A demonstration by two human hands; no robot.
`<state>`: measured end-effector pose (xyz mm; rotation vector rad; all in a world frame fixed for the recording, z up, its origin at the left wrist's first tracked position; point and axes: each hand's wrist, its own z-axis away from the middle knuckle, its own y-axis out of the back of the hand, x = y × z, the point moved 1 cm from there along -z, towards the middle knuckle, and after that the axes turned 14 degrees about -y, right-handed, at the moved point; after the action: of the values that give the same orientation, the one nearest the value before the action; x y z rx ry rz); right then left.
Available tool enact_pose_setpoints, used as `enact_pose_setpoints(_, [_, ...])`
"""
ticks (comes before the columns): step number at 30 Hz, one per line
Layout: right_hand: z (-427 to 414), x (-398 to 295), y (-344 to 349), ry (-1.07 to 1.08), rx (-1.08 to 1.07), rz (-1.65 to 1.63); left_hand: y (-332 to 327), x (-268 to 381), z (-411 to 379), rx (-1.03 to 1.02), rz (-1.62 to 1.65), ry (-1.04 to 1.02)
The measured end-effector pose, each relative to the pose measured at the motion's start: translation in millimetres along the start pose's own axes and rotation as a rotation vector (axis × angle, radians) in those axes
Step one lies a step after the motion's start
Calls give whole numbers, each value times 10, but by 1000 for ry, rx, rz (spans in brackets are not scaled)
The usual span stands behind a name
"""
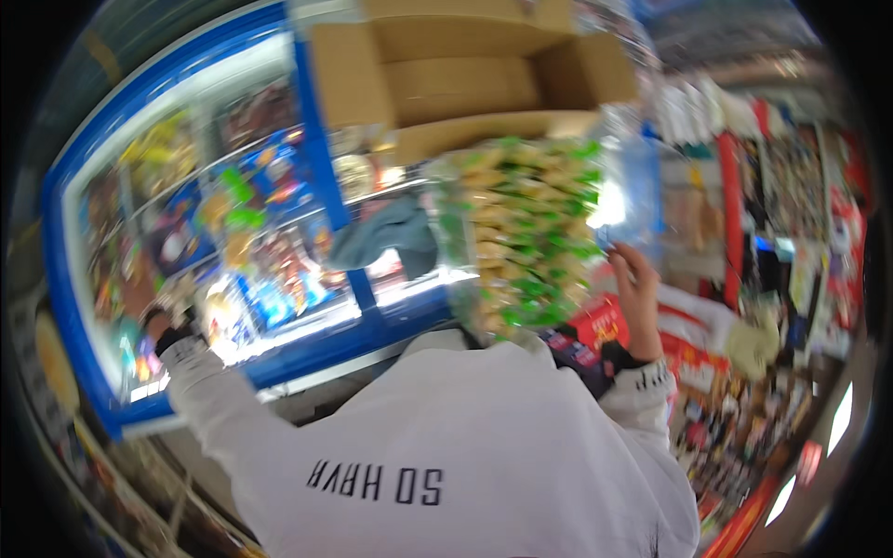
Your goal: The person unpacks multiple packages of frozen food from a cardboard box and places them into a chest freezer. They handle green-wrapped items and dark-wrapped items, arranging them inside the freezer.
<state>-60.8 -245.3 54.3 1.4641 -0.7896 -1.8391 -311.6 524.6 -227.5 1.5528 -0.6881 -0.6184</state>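
My left hand reaches over the left end of a blue-framed chest freezer, among brightly coloured packets. Blur hides whether it grips any of them. On the right side, my right hand is raised, its fingertips close to the edge of a large clear plastic bag. This bag of cream and green wrapped pieces lies on the freezer's right part. I cannot tell whether those fingers pinch the plastic. Left of the bag, a grey-blue cloth is draped on the freezer. Packets with green ends show at the freezer's middle.
An open cardboard box with spread flaps stands behind the bag. A red packet lies near my right wrist. Shelves crowded with goods and a red post are on the right. Metal racks run along the lower left.
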Motion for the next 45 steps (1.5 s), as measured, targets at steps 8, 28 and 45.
enact_pose_setpoints(8, [128,126,27,-30,119,-129,-114,-422,-356,-134,249,53])
enact_pose_setpoints(28, [280,704,-124,-132,141,-18,-196,780,-329,80,293,-636])
enact_pose_setpoints(45, [154,179,-97,46,25,-209,1099,2481,154,-449,251,-524])
